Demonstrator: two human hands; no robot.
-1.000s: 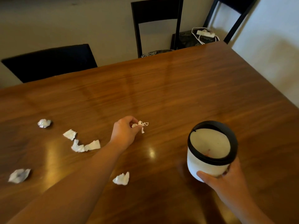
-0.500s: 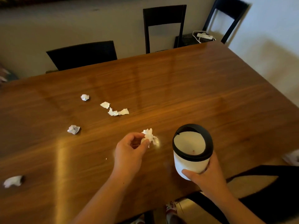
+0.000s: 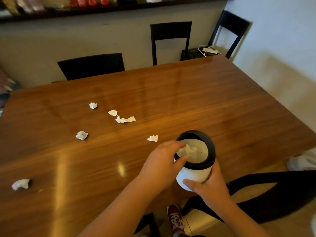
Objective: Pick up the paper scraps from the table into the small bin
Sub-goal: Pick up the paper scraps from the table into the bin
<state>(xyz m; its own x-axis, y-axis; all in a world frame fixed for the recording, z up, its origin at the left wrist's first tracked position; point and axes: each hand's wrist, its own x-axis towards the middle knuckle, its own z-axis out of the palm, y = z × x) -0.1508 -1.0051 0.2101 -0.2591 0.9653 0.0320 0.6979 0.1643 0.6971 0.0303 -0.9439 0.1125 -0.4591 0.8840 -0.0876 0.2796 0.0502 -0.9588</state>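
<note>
A small white bin (image 3: 195, 175) with a black rim is held upright over the table's near edge by my right hand (image 3: 207, 189), which grips its lower side. My left hand (image 3: 162, 161) is at the bin's mouth, fingertips pinching a crumpled white paper scrap (image 3: 189, 150) just inside the rim. Several more white scraps lie on the wooden table (image 3: 188, 103): one (image 3: 153, 138) just left of the bin, one (image 3: 81, 135) further left, a small cluster (image 3: 124, 119) behind, a ball (image 3: 93, 105) beyond it, and one (image 3: 20, 183) at the far left.
Black chairs stand along the far side (image 3: 91, 65), (image 3: 171, 40), and one (image 3: 229, 31) by the right wall has a white power strip (image 3: 209, 50) on its seat. Another black chair (image 3: 273, 194) is beside me at the near right. A shelf runs along the back wall.
My left hand carried the pinched scrap to the right, from above the table to the bin's mouth. The view pulled back and the bin came closer to the near edge.
</note>
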